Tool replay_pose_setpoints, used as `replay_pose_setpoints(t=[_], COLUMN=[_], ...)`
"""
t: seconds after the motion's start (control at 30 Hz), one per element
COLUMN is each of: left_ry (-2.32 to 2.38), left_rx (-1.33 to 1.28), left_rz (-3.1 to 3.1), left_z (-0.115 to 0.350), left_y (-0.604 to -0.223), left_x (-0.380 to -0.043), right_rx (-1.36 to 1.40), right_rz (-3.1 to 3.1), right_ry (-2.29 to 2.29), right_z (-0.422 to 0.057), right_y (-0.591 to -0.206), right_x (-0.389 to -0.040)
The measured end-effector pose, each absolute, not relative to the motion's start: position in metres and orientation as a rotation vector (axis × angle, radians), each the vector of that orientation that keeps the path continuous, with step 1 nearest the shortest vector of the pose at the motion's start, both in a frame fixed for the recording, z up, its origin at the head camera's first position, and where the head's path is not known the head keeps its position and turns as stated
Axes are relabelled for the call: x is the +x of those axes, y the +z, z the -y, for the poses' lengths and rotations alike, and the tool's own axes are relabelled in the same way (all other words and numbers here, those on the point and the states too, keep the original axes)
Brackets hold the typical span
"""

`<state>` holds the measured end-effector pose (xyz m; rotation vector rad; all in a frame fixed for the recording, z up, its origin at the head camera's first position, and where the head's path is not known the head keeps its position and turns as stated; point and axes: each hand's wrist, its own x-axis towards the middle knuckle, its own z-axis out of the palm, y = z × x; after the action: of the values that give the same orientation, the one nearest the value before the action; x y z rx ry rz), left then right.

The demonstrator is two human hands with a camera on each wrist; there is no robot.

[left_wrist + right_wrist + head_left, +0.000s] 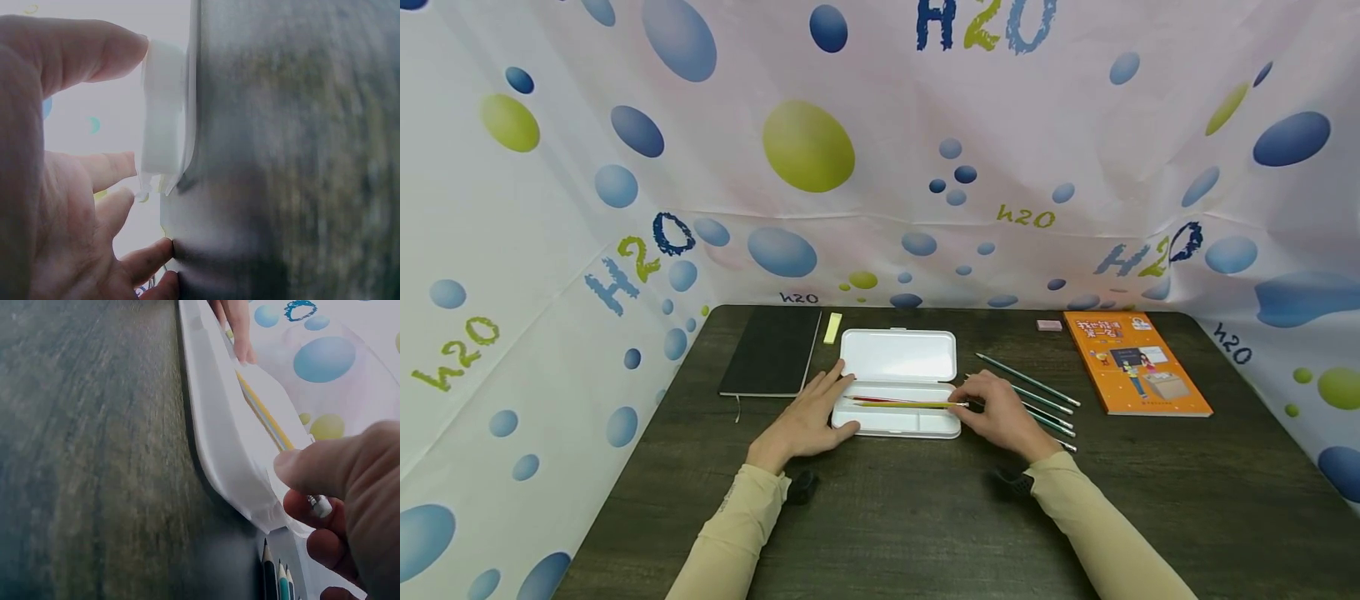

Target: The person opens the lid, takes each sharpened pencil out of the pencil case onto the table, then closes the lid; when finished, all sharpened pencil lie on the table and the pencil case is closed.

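A white pencil case (880, 426) lies with its lid (898, 354) raised at the table's middle. My right hand (1000, 412) pinches a yellow pencil (917, 405) between thumb and fingers near its white eraser end (322, 507), and the pencil lies along the case's length. A red pencil (868, 398) shows behind it in the case. At the case's left end, my left hand (808, 417) rests with fingers extended; in the left wrist view its thumb (112, 53) touches the case's edge. Several green pencils (1037, 382) lie beside and partly behind my right hand.
A black notebook (771, 350) lies left of the case, with a yellow strip-shaped object (832, 328) near it. At the back right are a small pink block (1049, 326) and an orange book (1138, 367). A printed backdrop (880, 208) stands behind the dark table (910, 525).
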<state>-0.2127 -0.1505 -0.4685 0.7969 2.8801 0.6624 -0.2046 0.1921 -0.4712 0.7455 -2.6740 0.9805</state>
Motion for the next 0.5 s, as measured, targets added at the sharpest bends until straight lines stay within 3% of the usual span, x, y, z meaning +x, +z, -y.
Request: replay_pose_setpoints(t=[0.5], left_ry=[0.665], left_rx=[0.798], left_rz=[-2.872], left_z=[0.151], left_y=[-0.467], left_x=[-0.213], right_rx=[0.485], right_rz=[2.634], right_ry=[1.189], right_z=[-0.224], right_y=[-0.479], right_x=[-0.188])
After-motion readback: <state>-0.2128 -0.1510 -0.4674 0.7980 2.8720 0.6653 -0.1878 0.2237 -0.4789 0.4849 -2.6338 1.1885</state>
